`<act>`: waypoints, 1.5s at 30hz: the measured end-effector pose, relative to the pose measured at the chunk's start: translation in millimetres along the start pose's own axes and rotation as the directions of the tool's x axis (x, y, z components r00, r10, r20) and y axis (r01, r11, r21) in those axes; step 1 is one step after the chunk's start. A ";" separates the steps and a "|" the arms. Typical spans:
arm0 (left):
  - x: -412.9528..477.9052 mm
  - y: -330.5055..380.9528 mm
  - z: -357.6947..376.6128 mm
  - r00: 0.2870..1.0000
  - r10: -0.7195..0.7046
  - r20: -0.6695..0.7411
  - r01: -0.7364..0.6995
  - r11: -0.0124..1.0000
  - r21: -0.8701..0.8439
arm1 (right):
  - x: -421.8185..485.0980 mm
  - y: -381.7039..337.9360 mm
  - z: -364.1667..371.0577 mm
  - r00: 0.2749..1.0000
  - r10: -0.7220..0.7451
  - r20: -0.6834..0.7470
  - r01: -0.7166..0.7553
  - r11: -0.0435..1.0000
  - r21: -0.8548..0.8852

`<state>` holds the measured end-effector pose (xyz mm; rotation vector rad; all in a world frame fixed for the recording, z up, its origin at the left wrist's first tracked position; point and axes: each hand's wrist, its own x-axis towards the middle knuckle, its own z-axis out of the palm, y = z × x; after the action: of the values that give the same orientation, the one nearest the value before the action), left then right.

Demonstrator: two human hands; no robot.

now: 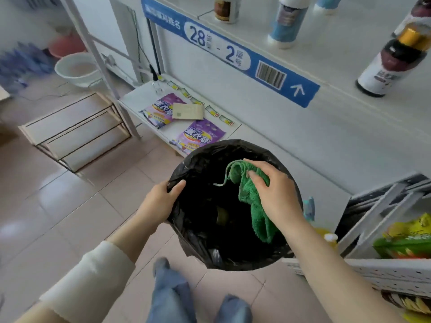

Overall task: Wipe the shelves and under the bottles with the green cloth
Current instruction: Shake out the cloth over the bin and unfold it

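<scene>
Pale tiled floor [58, 206] in soft daylight; white shelving unit [279, 117] with blue label strip [233, 52]; white basin [78, 69] at far left.

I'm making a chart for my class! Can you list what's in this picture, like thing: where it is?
left hand: grips the bin's rim
right hand: holds the green cloth over the bin
bin: black bag liner, on the floor
bottles: standing on the white shelf
purple packets: flat on the low shelf
white basin: on the floor, left

white shelf [326, 73] carries upright bottles [289, 22]; lower shelf [137, 99] holds purple packets [200, 134].
</scene>
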<state>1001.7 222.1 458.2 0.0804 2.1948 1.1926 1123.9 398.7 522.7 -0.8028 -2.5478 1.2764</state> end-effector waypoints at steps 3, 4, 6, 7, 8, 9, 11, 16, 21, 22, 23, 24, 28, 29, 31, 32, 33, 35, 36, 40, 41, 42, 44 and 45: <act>17.9 -27.4 -52.2 0.997 -0.051 -0.062 0.048 0.998 -0.046 | 28.6 -30.3 59.7 0.992 0.015 0.122 -0.015 1.000 0.002; 25.5 -36.6 -71.3 0.994 -0.064 -0.086 0.059 0.996 -0.061 | 36.8 -40.6 80.8 0.990 0.037 0.134 -0.041 0.999 0.023; 42.4 -54.6 -109.9 0.988 -0.079 -0.131 0.068 0.994 -0.082 | 53.5 -58.7 123.1 0.984 0.087 0.153 -0.095 0.994 0.048; 49.5 -62.4 -129.3 0.985 -0.082 -0.150 0.069 0.994 -0.090 | 59.3 -69.1 145.2 0.975 0.104 0.198 -0.109 0.994 0.018; 57.3 -70.3 -148.4 0.983 -0.083 -0.163 0.068 0.993 -0.097 | 64.3 -80.9 167.1 0.962 0.105 0.252 -0.101 0.994 -0.029; 65.2 -76.1 -166.7 0.982 -0.077 -0.174 0.059 0.993 -0.103 | 70.0 -92.9 187.5 0.954 0.095 0.285 -0.082 0.995 -0.057; 83.6 -85.0 -201.7 0.979 -0.067 -0.194 0.047 0.993 -0.104 | 87.9 -118.2 224.2 0.963 0.076 0.257 -0.067 0.997 -0.045; 141.0 -110.6 -274.9 0.971 -0.079 -0.226 0.054 0.992 -0.111 | 146.2 -161.7 295.6 0.958 0.060 0.282 -0.040 0.996 -0.078; 230.4 -126.8 -336.9 0.967 -0.115 -0.227 0.096 0.991 -0.096 | 223.7 -186.7 361.2 0.977 0.040 0.209 -0.016 0.993 -0.115; 249.4 -128.1 -346.6 0.967 -0.121 -0.226 0.100 0.989 -0.105 | 241.9 -189.8 372.2 0.975 0.032 0.218 -0.004 0.992 -0.124; 269.7 -129.7 -355.2 0.966 -0.125 -0.226 0.102 0.989 -0.109 | 261.5 -191.4 384.3 0.977 0.016 0.215 0.009 0.994 -0.113; 291.2 -132.1 -363.0 0.965 -0.138 -0.224 0.115 0.987 -0.113 | 282.0 -192.8 397.4 0.977 0.004 0.213 0.018 0.995 -0.099; 371.9 -139.2 -388.5 0.952 -0.195 -0.236 0.165 0.976 -0.141 | 364.6 -192.9 460.5 0.926 0.102 0.363 -0.061 0.990 -0.125; 391.8 -140.4 -393.3 0.950 -0.205 -0.235 0.175 0.974 -0.144 | 383.3 -193.1 475.2 0.915 0.127 0.382 -0.087 0.989 -0.119; 426.0 -141.8 -403.6 0.940 -0.246 -0.236 0.216 0.965 -0.147 | 416.1 -198.2 499.2 0.914 0.164 0.371 -0.137 0.986 -0.098; 442.4 -144.8 -407.9 0.935 -0.260 -0.241 0.223 0.960 -0.167 | 432.7 -200.8 510.1 0.910 0.181 0.373 -0.159 0.983 -0.090; 459.8 -148.0 -412.0 0.932 -0.269 -0.242 0.227 0.956 -0.186 | 449.8 -201.5 521.2 0.899 0.200 0.389 -0.178 0.980 -0.092; 492.3 -156.2 -419.6 0.923 -0.300 -0.242 0.255 0.946 -0.200 | 480.5 -199.2 542.9 0.862 0.248 0.443 -0.205 0.968 -0.143; 508.9 -161.3 -422.7 0.917 -0.315 -0.244 0.266 0.940 -0.212 | 494.9 -196.1 555.1 0.853 0.265 0.449 -0.215 0.963 -0.160; 591.1 -205.3 -420.8 0.899 -0.367 -0.239 0.308 0.918 -0.248 | 547.5 -152.7 621.5 0.870 0.340 0.357 -0.300 0.940 -0.164; 615.8 -222.4 -415.2 0.895 -0.380 -0.232 0.323 0.913 -0.250 | 560.2 -135.0 643.2 0.864 0.360 0.353 -0.319 0.932 -0.169; 640.5 -242.0 -409.3 0.888 -0.401 -0.225 0.345 0.905 -0.250 | 572.0 -116.8 665.0 0.852 0.382 0.357 -0.341 0.924 -0.176; 690.4 -281.9 -396.1 0.886 -0.414 -0.208 0.364 0.900 -0.238 | 594.9 -80.5 709.1 0.840 0.422 0.340 -0.385 0.906 -0.175; 715.0 -300.7 -389.5 0.890 -0.410 -0.198 0.364 0.902 -0.234 | 606.6 -62.7 730.5 0.843 0.433 0.320 -0.398 0.901 -0.172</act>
<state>285.5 -0.3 21.2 -0.5913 2.1465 1.2182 309.1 194.2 76.0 -1.3198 -2.8339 1.5466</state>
